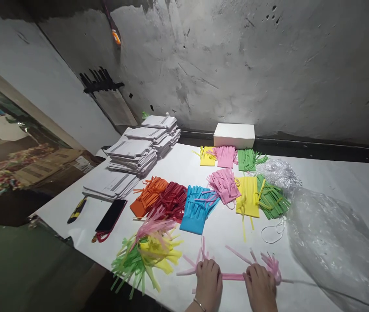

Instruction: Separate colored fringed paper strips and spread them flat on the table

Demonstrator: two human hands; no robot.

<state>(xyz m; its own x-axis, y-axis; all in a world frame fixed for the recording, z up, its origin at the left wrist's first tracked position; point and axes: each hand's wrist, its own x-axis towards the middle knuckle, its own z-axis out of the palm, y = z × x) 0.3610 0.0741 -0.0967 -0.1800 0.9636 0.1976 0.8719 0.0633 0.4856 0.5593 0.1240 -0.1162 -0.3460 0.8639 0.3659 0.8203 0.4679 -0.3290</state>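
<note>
Near the table's front edge, my left hand [208, 279] is closed over one end of a pink fringed tissue paper [233, 276]. Its middle stretches as a narrow rolled band across to my right hand [259, 281], whose fingers are closed over the other end. Loose pink strips fan out beyond both hands, and my palms hide the gripped parts. To the left of my left hand lies a bunch of green, yellow and pink paper tassels [158, 249]. A thin cord [314, 284] runs rightward from beside my right hand.
Fringed paper packs in orange [150, 197], dark red [171, 199], blue [194, 212], yellow [247, 195] and green [272, 201] lie ahead. A clear plastic bag [334, 242] fills the right. Leftward are a phone [111, 216], a utility knife [77, 210] and card stacks [130, 149].
</note>
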